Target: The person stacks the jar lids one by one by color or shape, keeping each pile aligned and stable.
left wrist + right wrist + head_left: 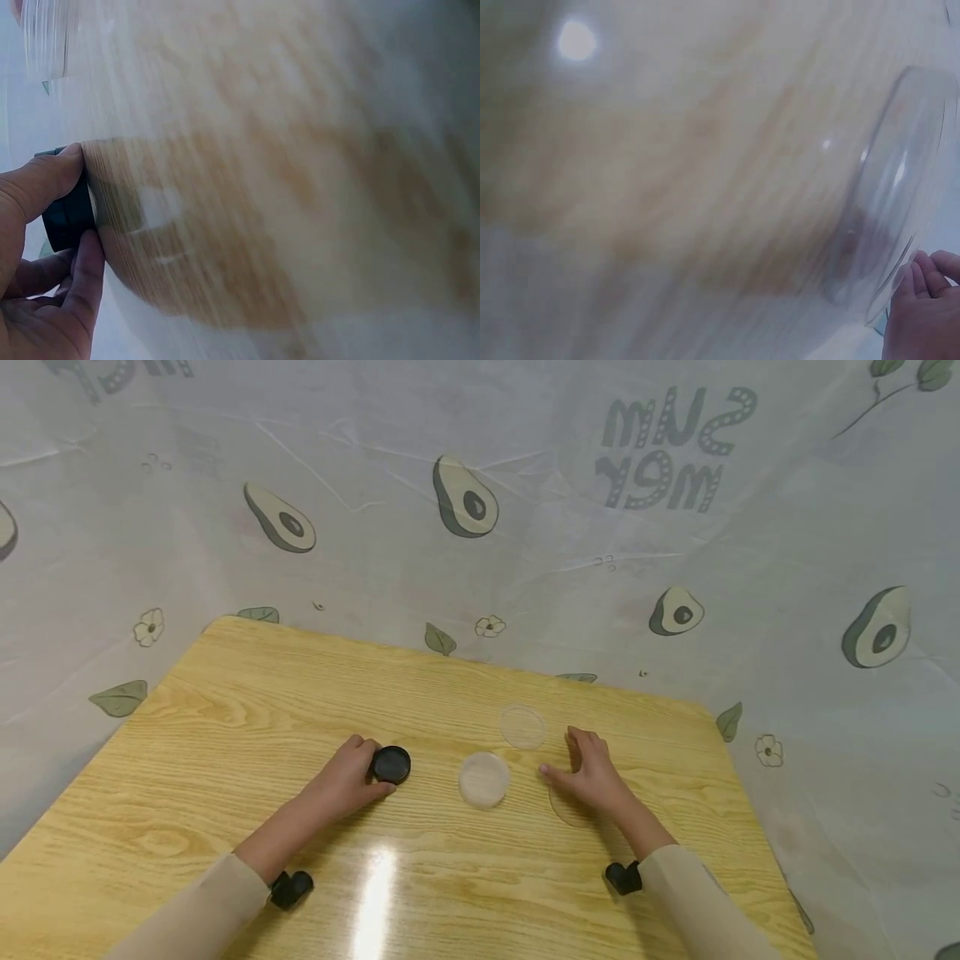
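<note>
My left hand [347,783] grips a round black lid [392,765] at the table's centre left, thumb on the near side and fingers on the far side. In the left wrist view the thumb and fingers pinch the lid [69,214] from opposite edges. To its right stands a clear round container [483,780], its ribbed wall [45,41] showing in the left wrist view. My right hand [592,777] is over a clear disc [566,808], partly covering it, thumb and fingers spread with nothing visibly between them. Another clear disc [522,727] lies farther back.
A wood-grain table [247,718] carries everything, with a bright glare near its front. Behind and beside it hangs a pale sheet [360,552] printed with avocados and leaves. Black wrist devices [291,889] sit by both sleeves.
</note>
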`<state>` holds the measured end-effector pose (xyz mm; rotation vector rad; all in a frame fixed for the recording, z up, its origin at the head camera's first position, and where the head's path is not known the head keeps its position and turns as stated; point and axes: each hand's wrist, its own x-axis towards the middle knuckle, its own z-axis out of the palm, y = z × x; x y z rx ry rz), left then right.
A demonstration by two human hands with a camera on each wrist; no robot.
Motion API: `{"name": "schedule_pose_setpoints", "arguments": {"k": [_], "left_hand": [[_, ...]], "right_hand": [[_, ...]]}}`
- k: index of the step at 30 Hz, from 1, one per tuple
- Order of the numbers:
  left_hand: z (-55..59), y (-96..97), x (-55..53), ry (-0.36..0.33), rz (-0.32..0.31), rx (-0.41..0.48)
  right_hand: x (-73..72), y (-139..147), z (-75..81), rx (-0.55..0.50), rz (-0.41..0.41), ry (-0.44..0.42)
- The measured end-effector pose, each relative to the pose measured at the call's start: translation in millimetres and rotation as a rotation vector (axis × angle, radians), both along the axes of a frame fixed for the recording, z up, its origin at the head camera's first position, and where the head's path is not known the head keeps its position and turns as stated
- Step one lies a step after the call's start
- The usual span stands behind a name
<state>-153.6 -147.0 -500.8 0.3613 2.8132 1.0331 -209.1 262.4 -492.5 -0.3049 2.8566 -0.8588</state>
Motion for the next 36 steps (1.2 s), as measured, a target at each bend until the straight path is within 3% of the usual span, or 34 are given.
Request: {"name": "schedule_pose_setpoints", "arguments": {"k": [16, 36], "left_hand": [[0.0, 0.4, -1.3, -0.016, 0.005, 0.007], [0.0, 0.1, -2.3, -0.005, 0.000, 0.003]], "right_hand": [[-28.6, -18.3, 2.2, 0.016, -0.008, -0.047], [-43.2, -35.6, -1.1, 0.003, 0.044, -0.032]]}}
